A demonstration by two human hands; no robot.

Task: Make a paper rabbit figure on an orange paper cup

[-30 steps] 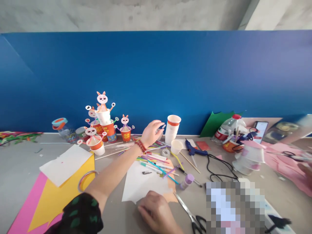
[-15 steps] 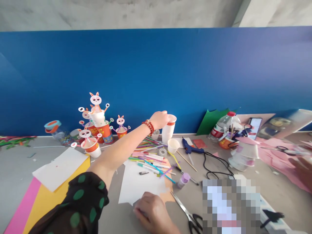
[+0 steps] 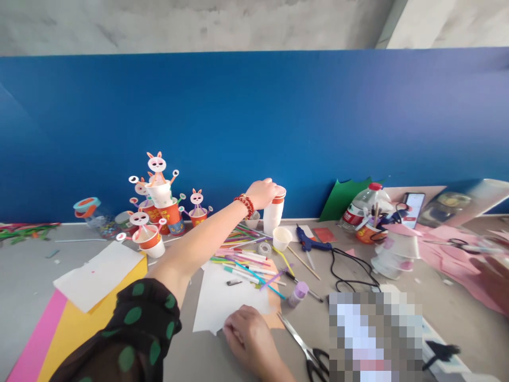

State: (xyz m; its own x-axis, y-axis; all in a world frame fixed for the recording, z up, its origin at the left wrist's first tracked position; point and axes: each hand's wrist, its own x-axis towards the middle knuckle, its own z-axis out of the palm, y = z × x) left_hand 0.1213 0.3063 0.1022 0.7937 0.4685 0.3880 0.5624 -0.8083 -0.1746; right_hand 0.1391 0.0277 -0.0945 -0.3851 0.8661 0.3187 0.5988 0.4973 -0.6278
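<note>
My left hand [image 3: 262,193] stretches out to a tall stack of white paper cups [image 3: 272,217] and grips it at the top rim, fingers closed; the fingertips are partly hidden. Nearer to me, my right hand [image 3: 248,331] rests with curled fingers at the lower edge of a white paper sheet [image 3: 217,297], and nothing shows in it. Beside it lie scissors [image 3: 304,345] with black handles and a purple-capped glue stick [image 3: 298,294]. A single small paper cup [image 3: 282,239] stands in front of the stack.
Paper-cup rabbit figures [image 3: 157,193] stand at the back left. Markers and coloured sticks [image 3: 246,260] cover the middle. A blue glue gun [image 3: 310,241] with a black cord lies right of them. Further right, another person's hand [image 3: 493,276] is by pink paper [image 3: 441,260].
My left hand has shifted slightly right at the top of the cup stack. My right hand has moved a little up and right, its fingers still curled.
</note>
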